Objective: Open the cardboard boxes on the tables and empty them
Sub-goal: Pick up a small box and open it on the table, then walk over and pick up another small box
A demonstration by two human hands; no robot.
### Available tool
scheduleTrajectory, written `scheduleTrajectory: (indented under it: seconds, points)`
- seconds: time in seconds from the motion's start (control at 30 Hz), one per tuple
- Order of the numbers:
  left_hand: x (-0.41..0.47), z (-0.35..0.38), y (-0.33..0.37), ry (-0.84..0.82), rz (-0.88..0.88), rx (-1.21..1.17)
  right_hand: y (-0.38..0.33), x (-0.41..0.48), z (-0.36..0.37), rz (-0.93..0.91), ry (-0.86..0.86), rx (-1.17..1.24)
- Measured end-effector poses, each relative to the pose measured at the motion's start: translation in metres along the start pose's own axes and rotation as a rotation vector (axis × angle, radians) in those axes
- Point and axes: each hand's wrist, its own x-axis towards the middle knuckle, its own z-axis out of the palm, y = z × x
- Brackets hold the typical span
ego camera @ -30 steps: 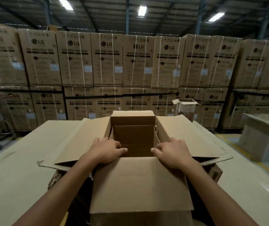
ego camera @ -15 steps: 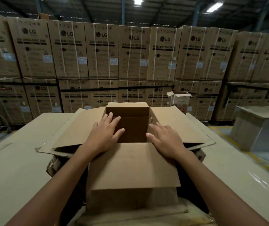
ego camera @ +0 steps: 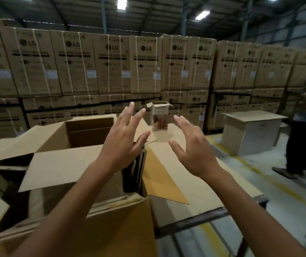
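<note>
Two grips raised, the left grip [ego camera: 119,143] and right grip [ego camera: 193,149]. One large open cardboard box [ego camera: 59,164]. One small open carton [ego camera: 160,117]. Two tables: near table [ego camera: 213,191], low table [ego camera: 250,132]. One bystander [ego camera: 304,127]. Two tiers of stacked cartons [ego camera: 111,64], too many to count.

The stacked cartons [ego camera: 111,65] along the back wall bear the brand "LG".

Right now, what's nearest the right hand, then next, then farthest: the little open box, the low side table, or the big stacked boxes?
From the right hand:
1. little open box, just ahead.
2. low side table, off to the right.
3. big stacked boxes, along the back.
</note>
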Motion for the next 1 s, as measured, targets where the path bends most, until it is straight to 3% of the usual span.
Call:
scheduleTrajectory:
  seconds: [0.27,0.5,0.7,1.0]
  points:
    - [0.0,0.089,0.17,0.007,0.161,-0.175,0.094,-0.104,-0.137,0.112,0.208,-0.112]
    - [0.001,0.177,0.28,-0.05,0.273,-0.381,0.173,-0.183,-0.213,0.266,0.331,-0.161]
    - [-0.008,0.28,0.336,-0.13,0.234,-0.522,0.255,-0.24,-0.236,0.402,0.4,-0.175]
    - [0.014,0.463,0.376,-0.325,0.103,-0.589,0.431,-0.274,-0.218,0.673,0.367,-0.108]
